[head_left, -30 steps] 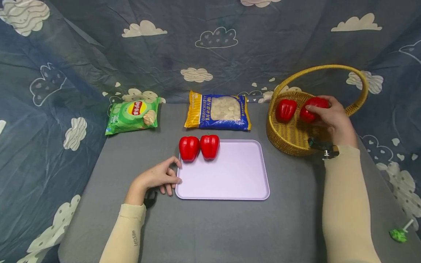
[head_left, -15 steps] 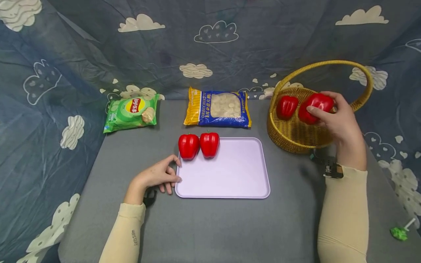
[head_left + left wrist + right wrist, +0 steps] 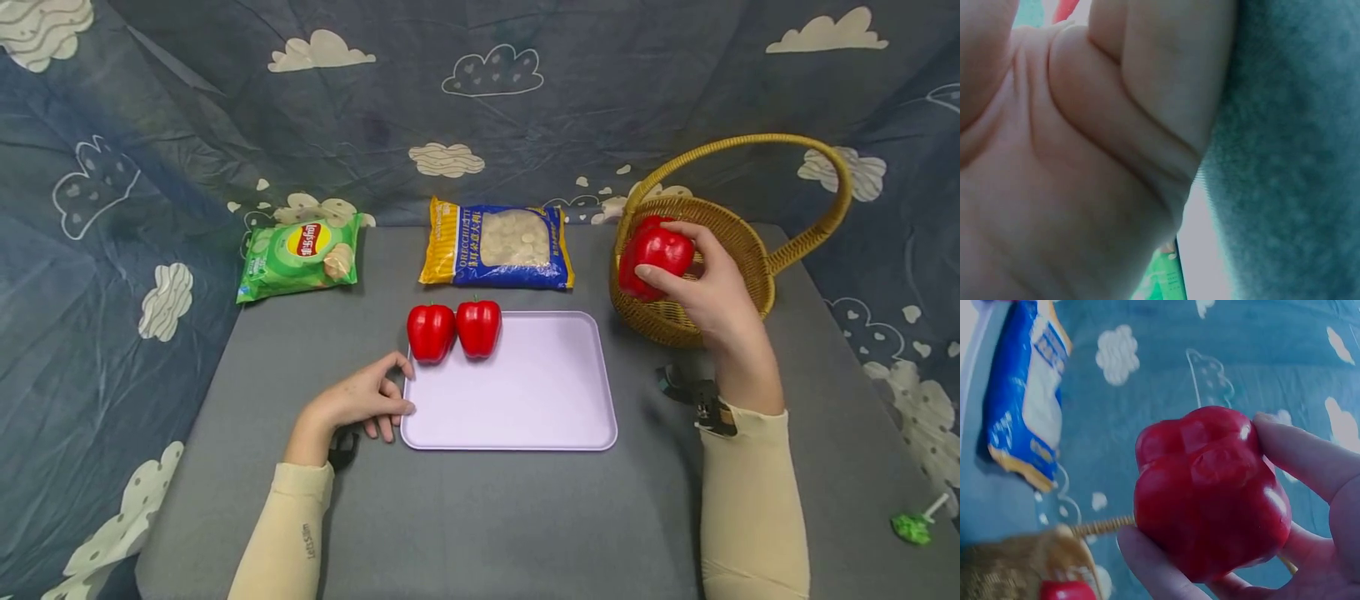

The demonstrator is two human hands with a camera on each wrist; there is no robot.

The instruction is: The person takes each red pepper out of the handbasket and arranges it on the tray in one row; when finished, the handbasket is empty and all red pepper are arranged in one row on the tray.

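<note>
My right hand (image 3: 716, 287) grips a red bell pepper (image 3: 663, 250) over the left side of the wicker basket (image 3: 667, 329). In the right wrist view, thumb and fingers curl round this pepper's lobed end. Another red bell pepper (image 3: 1067, 591) shows inside the basket, mostly hidden behind the held one in the head view. My left hand (image 3: 360, 396) holds the left rim of the pale purple tray (image 3: 525, 383) with thumb and index finger. Two red bell peppers (image 3: 431, 333) stand side by side at the tray's back left corner.
A green bag of chips (image 3: 303, 258) lies at the back left. Between it and the basket lies a blue and yellow pasta bag (image 3: 498, 247), behind the tray. The tall basket handle (image 3: 750, 142) arches over the basket. A green lollipop (image 3: 911, 528) lies at the right table edge.
My right hand has lifted the pepper from the basket's inside and carried it left, over the other pepper there. My left hand has stayed at the tray.
</note>
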